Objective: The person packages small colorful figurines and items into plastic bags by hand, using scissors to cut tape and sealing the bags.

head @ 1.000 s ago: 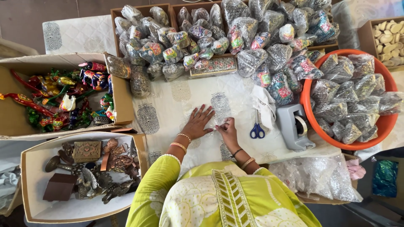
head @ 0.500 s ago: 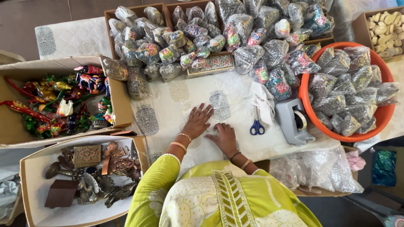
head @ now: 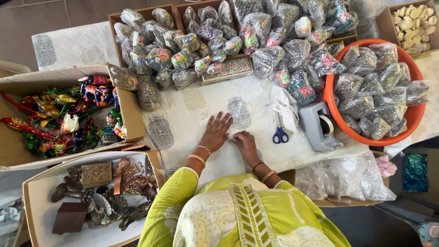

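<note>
Both hands rest on a white cloth [head: 256, 103] printed with grey leaf motifs, which covers the desk. The left hand [head: 216, 132] lies flat, fingers spread and palm down, gripping nothing. The right hand [head: 246, 142] sits just beside it, fingers curled toward the cloth; whether its grip pinches something small or clear there cannot be told.

Close to the right hand lie blue-handled scissors [head: 280, 133] on a crumpled white rag [head: 284, 110], and beyond them a grey tape dispenser [head: 319, 126]. An orange tub [head: 409, 121] to the right holds wrapped packets. A heap of similar clear-wrapped bundles [head: 256, 27] fills the wooden trays along the far edge, with a long patterned box [head: 227, 68] at their front.

On the left, a cardboard box [head: 18, 84] holds brightly painted figurines, and a nearer box [head: 39, 215] holds brown metal and wood pieces. A pile of clear plastic bags [head: 345, 178] lies at the near right corner.

Open cloth remains only in the middle patch around the hands, hemmed by boxes on the left, bundles ahead and the dispenser and tub on the right. Tiled floor [head: 41, 18] shows at upper left.
</note>
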